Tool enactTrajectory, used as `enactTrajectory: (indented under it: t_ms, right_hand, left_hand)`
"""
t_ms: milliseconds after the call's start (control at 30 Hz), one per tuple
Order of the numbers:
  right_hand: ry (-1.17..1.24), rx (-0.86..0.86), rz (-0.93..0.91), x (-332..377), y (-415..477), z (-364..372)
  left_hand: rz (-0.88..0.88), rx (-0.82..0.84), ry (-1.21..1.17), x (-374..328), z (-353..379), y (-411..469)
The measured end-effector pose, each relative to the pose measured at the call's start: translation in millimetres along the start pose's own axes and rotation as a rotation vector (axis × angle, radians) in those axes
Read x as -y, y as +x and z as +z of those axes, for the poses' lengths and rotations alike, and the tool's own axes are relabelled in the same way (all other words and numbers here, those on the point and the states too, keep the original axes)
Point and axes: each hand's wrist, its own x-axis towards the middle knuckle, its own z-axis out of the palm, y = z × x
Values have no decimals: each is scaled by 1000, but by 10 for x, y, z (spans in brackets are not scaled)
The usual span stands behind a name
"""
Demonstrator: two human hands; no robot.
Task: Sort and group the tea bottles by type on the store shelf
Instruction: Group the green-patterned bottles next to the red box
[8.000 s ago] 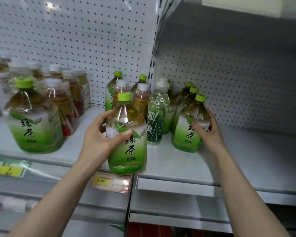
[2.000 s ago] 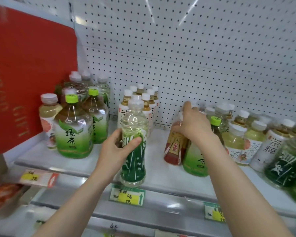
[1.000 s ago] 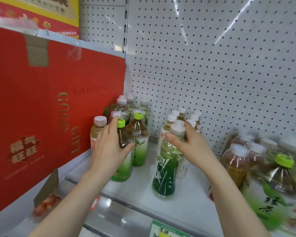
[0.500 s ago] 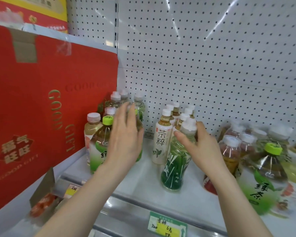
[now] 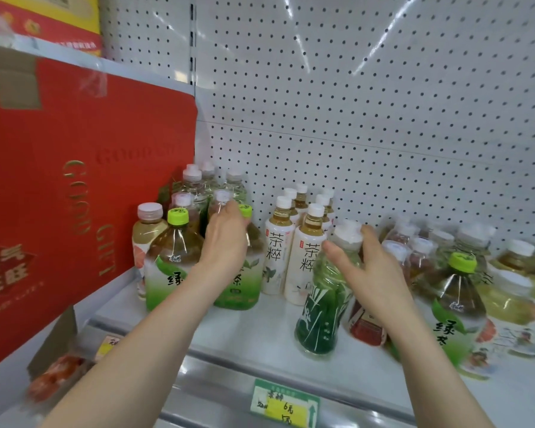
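**On the white store shelf [image 5: 260, 335]: a hand on each of two tea bottles**

At the far left of the frame stands a red gift carton [image 5: 74, 196]. Just right of it is a lime-capped green-tea bottle [image 5: 173, 261], with clear white-capped bottles crowded behind. The left hand [image 5: 226, 242] lies over the shoulder and neck of a second green-tea bottle [image 5: 244, 285] beside the first. The back of the hand faces the camera and its fingertips are up by the cap, so I cannot tell whether the fingers close round the bottle.

In the centre, two white-labelled tea bottles [image 5: 277, 251] stand upright with more of their kind behind them. Just right of these and nearer the shelf edge, the dark-green-labelled bottle [image 5: 322, 313] leans slightly. The right hand [image 5: 371, 273] grips its upper part below the white cap, with the thumb in front and the fingers behind. A red-labelled bottle [image 5: 366, 329] sits behind that wrist. At the right is a third green-tea bottle [image 5: 454, 307], and a yellow price tag [image 5: 284, 403] hangs below.
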Motion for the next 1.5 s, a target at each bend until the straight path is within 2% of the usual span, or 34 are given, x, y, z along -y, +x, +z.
enactTrajectory:
  t_ms: [133, 267, 400, 467, 567, 633, 767, 967, 1100, 1267, 1367, 1500]
  right_hand:
    - [-22, 17, 5, 42, 27, 9]
    - [-74, 70, -56, 146, 107, -40]
    - [-41, 12, -133, 395, 377, -272]
    - [40, -9, -167, 562, 610, -410]
    - [195, -33, -192, 845, 1007, -571]
    - [346, -68, -196, 1013, 1280, -615]
    - [549, -143, -164, 1233, 1722, -463]
    - [432, -194, -152, 1209, 1983, 98]
    - [337, -122, -114, 1168, 2116, 332]
    - [212, -11, -133, 1220, 2240, 500]
    - [147, 176, -149, 1290, 2298, 644]
    - [110, 425, -81, 1407, 2234, 967]
  left_hand:
    - [129, 21, -2, -86, -91, -322]
    - [168, 145, -61, -194, -294, -597]
    - [216, 230, -85, -199, -595, -541]
    - [234, 218, -65, -146, -764, -392]
    - [279, 80, -13, -17, -1032, -25]
    - [278, 57, 33, 87, -1137, 284]
    - [263, 297, 206, 232, -999, 875]
    - [270, 666, 424, 305, -499, 1315]
    - [305, 699, 447, 336, -438, 1383]
    - [358, 753, 279, 402, -607, 1300]
    - [363, 811, 181, 401, -702, 1160]
    - [380, 812, 132, 362, -796, 1007]
